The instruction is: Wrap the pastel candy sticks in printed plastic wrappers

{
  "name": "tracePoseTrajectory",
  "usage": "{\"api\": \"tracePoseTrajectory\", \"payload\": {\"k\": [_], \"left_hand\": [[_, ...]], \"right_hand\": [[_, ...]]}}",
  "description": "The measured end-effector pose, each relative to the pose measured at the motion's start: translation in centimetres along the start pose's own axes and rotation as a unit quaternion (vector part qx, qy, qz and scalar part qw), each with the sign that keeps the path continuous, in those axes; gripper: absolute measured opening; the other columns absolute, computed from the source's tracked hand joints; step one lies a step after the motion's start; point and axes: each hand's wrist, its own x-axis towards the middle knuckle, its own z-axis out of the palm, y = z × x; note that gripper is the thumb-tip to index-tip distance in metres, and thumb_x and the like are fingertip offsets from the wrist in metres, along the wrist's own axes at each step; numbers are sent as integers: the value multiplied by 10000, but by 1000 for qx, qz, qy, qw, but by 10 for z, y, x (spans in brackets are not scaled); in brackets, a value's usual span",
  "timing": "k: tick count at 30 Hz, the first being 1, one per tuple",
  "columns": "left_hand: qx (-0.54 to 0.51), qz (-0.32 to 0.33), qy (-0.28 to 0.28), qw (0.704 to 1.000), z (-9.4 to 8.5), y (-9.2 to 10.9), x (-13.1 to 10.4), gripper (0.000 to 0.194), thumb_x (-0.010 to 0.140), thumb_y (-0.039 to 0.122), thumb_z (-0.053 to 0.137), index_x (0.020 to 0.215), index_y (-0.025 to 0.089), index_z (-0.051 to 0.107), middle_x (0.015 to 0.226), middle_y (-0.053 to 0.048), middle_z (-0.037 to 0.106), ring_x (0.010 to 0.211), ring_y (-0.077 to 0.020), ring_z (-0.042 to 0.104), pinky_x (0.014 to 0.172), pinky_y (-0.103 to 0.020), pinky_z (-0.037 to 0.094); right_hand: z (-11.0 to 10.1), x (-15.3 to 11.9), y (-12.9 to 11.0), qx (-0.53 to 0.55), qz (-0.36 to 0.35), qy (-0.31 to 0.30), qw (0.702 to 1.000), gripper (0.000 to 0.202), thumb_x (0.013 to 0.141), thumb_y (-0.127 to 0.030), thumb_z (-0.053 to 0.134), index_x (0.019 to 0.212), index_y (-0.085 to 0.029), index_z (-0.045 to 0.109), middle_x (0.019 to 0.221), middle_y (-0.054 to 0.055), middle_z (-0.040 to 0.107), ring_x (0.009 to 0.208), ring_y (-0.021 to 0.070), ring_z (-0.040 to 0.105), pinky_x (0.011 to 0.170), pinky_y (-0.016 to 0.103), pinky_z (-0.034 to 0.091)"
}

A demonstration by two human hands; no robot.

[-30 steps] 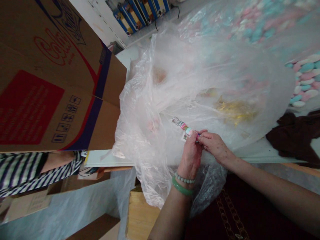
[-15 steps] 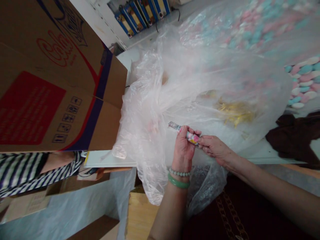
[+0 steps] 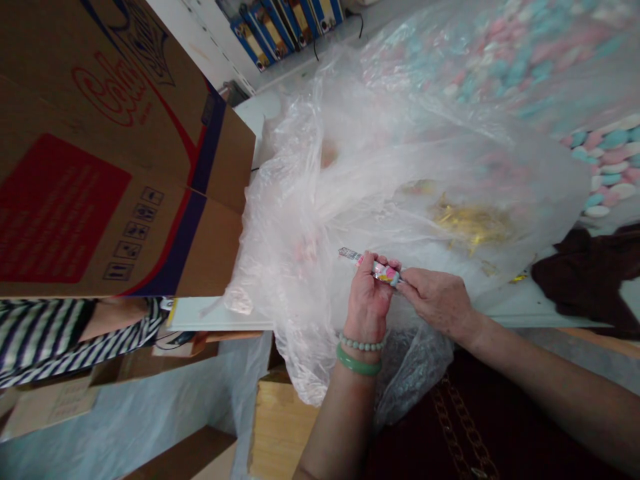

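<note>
My left hand [image 3: 371, 293] is closed around a slim wrapped candy [image 3: 385, 272] in shiny printed film, pink, white and yellow. One flat, patterned end of the wrapper sticks out past the thumb to the upper left. My right hand [image 3: 435, 297] pinches the other end of the wrapper, at its lower right; the fingertips there are partly hidden. Both hands are above a large sheet of clear crumpled plastic [image 3: 280, 220] at the table's near edge. A bunch of thin gold strips [image 3: 470, 223] shows beyond the right hand.
A large cardboard box [image 3: 220, 247] stands at the left, with a person's striped sleeve [image 3: 40, 333] below it. Bagged pink, blue and white candies [image 3: 615, 157] lie at the right, near a dark brown cloth [image 3: 575, 273]. Blue binders [image 3: 280, 30] stand at the back.
My right hand has turned over the wrapper's end, so its back now faces up more. My left hand keeps its hold on the candy. A small gold strip now shows near the brown cloth.
</note>
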Motion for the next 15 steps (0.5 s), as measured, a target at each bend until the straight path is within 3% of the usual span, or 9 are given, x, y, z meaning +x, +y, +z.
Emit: {"api": "tracePoseTrajectory", "payload": {"k": [2, 4, 7, 9, 11, 13, 15], "left_hand": [[-7, 0, 17, 1000, 2, -3, -1, 193, 868, 244, 534, 692, 169, 507, 612, 25, 502, 577, -101, 536, 706, -292, 481], [-5, 5, 25, 1000, 5, -5, -3, 177, 848, 203, 547, 682, 171, 494, 599, 33, 487, 557, -95, 518, 699, -286, 473], [24, 24, 7, 999, 8, -7, -4, 176, 807, 165, 572, 664, 175, 470, 591, 42, 479, 556, -94, 517, 691, -273, 461], [45, 41, -16, 998, 8, -9, -4, 180, 785, 162, 585, 657, 178, 459, 589, 46, 478, 562, -95, 524, 682, -264, 453], [58, 45, -32, 997, 5, -12, -4, 183, 777, 176, 591, 652, 176, 457, 590, 43, 484, 573, -98, 534, 677, -259, 449], [68, 45, -32, 996, 2, -17, -3, 185, 779, 198, 590, 649, 170, 462, 592, 38, 491, 568, -94, 531, 657, -248, 442], [73, 59, -26, 995, -1, -21, -2, 169, 783, 209, 589, 662, 164, 480, 598, 35, 502, 548, -83, 515, 617, -229, 426]], "right_hand": [[-1, -2, -1, -65, -40, 15, 997, 297, 930, -309, 410, 750, -169, 599, 704, 52, 624, 634, 149, 526, 579, 279, 265], [0, -2, -1, -76, -33, 21, 996, 314, 934, -292, 392, 737, -171, 605, 681, 54, 629, 612, 148, 533, 568, 278, 265], [5, 2, 2, 16, 62, 18, 998, 310, 914, -344, 415, 721, -195, 607, 620, 20, 614, 574, 143, 529, 543, 261, 274], [9, 7, 5, 158, 150, -2, 976, 306, 867, -406, 472, 668, -205, 590, 557, -8, 576, 542, 136, 510, 524, 247, 290], [10, 12, 7, 340, 221, -29, 914, 299, 783, -437, 562, 602, -199, 548, 522, -24, 535, 514, 124, 480, 502, 238, 303], [9, 16, 6, 501, 267, -60, 821, 274, 681, -421, 656, 604, -184, 542, 531, -26, 526, 490, 105, 445, 472, 232, 297], [6, 18, 4, 590, 299, -99, 743, 264, 615, -383, 712, 667, -160, 582, 503, -40, 493, 433, 75, 370, 422, 222, 239]]}}
